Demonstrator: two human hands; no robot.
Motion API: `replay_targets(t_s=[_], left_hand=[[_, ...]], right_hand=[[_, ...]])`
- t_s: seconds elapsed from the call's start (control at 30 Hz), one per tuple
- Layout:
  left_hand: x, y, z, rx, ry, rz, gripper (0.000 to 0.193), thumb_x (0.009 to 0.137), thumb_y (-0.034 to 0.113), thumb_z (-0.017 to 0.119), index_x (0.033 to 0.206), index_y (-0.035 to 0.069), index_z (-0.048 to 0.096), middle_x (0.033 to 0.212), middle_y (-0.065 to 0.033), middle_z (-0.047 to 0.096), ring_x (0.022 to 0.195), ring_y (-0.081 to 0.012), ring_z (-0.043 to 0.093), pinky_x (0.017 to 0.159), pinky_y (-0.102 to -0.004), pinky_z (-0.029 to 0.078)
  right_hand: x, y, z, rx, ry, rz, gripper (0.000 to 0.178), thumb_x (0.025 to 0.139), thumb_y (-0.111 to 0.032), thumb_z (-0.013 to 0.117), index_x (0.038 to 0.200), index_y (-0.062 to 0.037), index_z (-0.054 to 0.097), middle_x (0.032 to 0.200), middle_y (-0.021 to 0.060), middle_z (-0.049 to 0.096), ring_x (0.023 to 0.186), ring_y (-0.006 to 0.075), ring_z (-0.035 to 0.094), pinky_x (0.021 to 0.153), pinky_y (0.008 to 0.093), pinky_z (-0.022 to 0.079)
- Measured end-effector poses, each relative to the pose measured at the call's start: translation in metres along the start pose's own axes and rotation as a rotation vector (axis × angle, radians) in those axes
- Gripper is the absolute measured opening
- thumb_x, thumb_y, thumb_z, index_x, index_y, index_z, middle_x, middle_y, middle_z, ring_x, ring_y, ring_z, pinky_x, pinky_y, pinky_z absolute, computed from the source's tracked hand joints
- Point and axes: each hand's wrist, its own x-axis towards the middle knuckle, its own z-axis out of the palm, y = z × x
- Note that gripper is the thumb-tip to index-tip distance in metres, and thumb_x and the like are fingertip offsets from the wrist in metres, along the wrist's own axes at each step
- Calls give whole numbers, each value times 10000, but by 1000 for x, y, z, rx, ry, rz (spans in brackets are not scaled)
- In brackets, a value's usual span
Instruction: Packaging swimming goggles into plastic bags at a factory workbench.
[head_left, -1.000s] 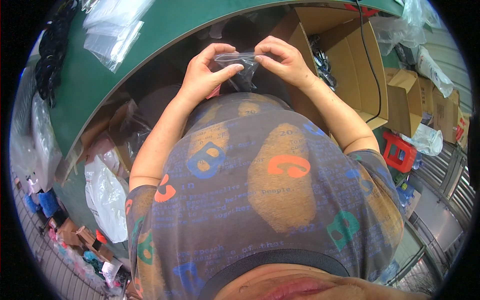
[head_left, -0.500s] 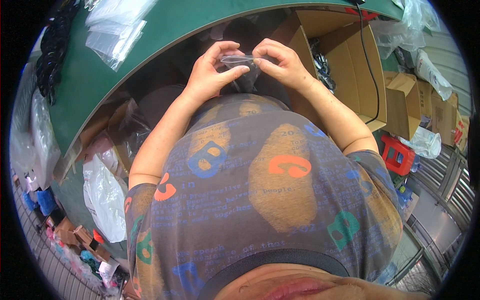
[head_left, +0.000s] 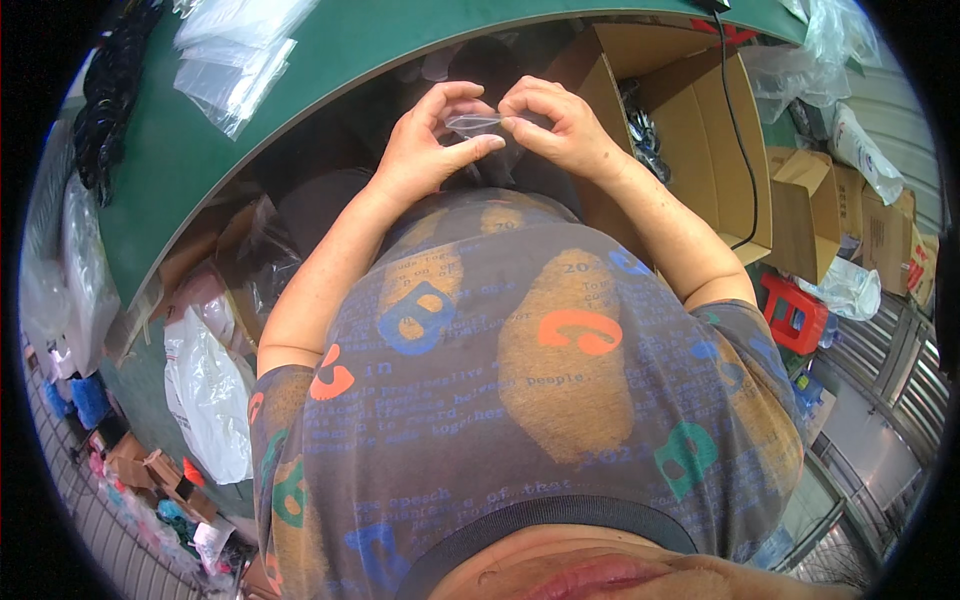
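A small clear plastic bag (head_left: 474,126) is held between my two hands, just beyond my belly and below the table's near edge. My right hand (head_left: 562,128) pinches the bag's top rim between thumb and fingertips. Around the other side of the bag, my left hand (head_left: 425,145) is curved, its thumb across the front and its fingers behind the rim. The bag's mouth looks slightly parted. Its lower part hangs against a dark background, and I cannot make out whether anything is inside.
Flat clear bags (head_left: 235,75) lie on the green table (head_left: 370,35). To the right stands an open cardboard box (head_left: 690,130) with dark wrapped items, a black cable (head_left: 738,120) hanging across it. A red plastic stool (head_left: 795,312) and white bag (head_left: 205,390) flank me.
My right hand has shifted slightly left, toward my left hand, and the bag's rim has moved a little with it. Both hands keep their hold.
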Motion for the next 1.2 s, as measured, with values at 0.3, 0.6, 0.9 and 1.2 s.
replay_targets(t_s=[0.3, 0.6, 0.9, 1.2], left_hand=[[0, -1, 0, 14, -39, 25, 697, 802, 244, 876, 1380, 103, 514, 1246, -136, 681, 1183, -249, 657, 1058, -389, 502], [2, -3, 3, 6, -30, 48, 708, 797, 222, 872, 1389, 107, 500, 1270, -145, 675, 1197, -252, 650, 1067, -393, 492], [0, -1, 4, 35, -14, 35, 775, 799, 200, 859, 1452, 131, 448, 1255, -135, 682, 1210, -269, 642, 1076, -408, 481], [2, -2, 8, -1, 40, 113, 886, 790, 150, 848, 1529, 130, 359, 1373, -151, 568, 1179, -254, 642, 1061, -393, 502]], right_hand=[[3, 2, 0, -150, -11, -63, 136, 906, -208, 698, 981, -95, 707, 960, 30, 676, 929, 216, 658, 896, 368, 437], [13, -9, 1, -229, -65, -85, 122, 892, -219, 697, 954, -115, 706, 905, 26, 648, 905, 223, 645, 921, 380, 433], [22, -20, -2, -269, -99, -133, 105, 886, -221, 683, 914, -121, 696, 875, 29, 624, 880, 231, 633, 938, 394, 418], [29, -22, -5, -319, -185, -86, 148, 895, -257, 668, 930, -121, 715, 890, 29, 631, 887, 217, 640, 939, 409, 411]])
